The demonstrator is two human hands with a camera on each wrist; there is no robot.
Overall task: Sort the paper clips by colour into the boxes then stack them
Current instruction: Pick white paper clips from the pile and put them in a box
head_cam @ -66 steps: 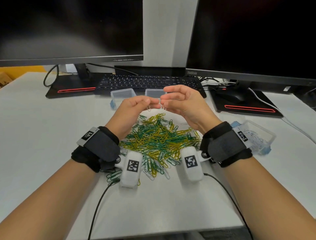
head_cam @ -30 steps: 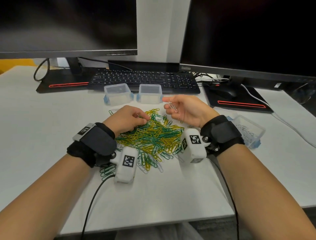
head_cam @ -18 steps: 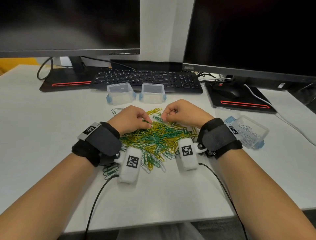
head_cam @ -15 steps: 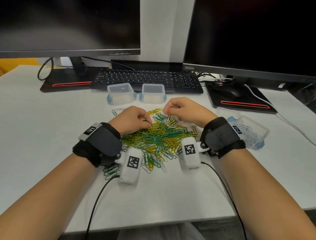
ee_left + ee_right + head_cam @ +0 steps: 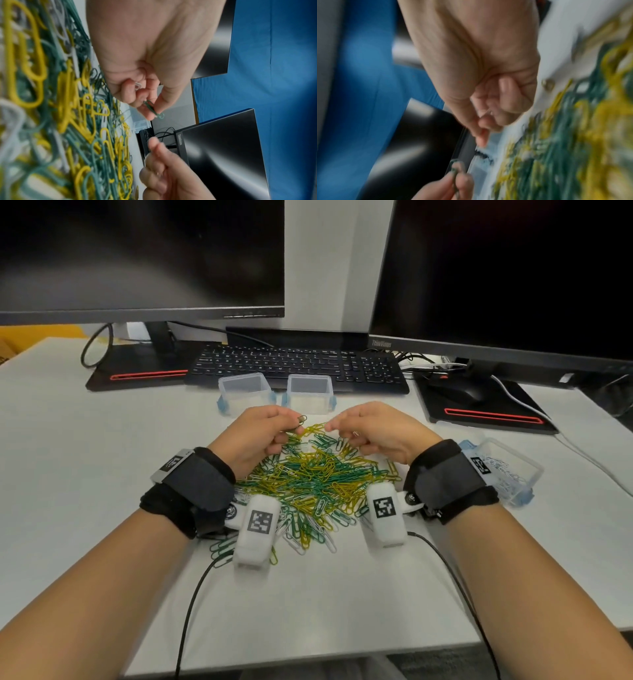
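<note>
A heap of green, yellow and white paper clips (image 5: 308, 484) lies on the white table (image 5: 85, 474). My left hand (image 5: 294, 421) hovers over the heap's far edge and pinches a green clip (image 5: 301, 419) between thumb and forefinger; the left wrist view shows that green clip (image 5: 152, 108) and a white clip (image 5: 138, 85) tucked under the curled fingers. My right hand (image 5: 330, 426) faces it with curled fingers, a pale clip (image 5: 356, 433) glinting inside them. Two empty clear boxes (image 5: 245, 392) (image 5: 310, 392) stand just beyond. A third box (image 5: 507, 470), holding white clips, sits behind my right wrist.
A black keyboard (image 5: 298, 364) lies behind the boxes, under two dark monitors. A mouse (image 5: 459, 393) rests on the right monitor's stand. A few green clips (image 5: 222, 546) lie apart by my left wrist camera. Cables run from both wrists to the table's near edge.
Both hands dipped into the heap and have lifted again. My left hand now holds a green clip picked from the heap; my right hand has closed its fingers.
</note>
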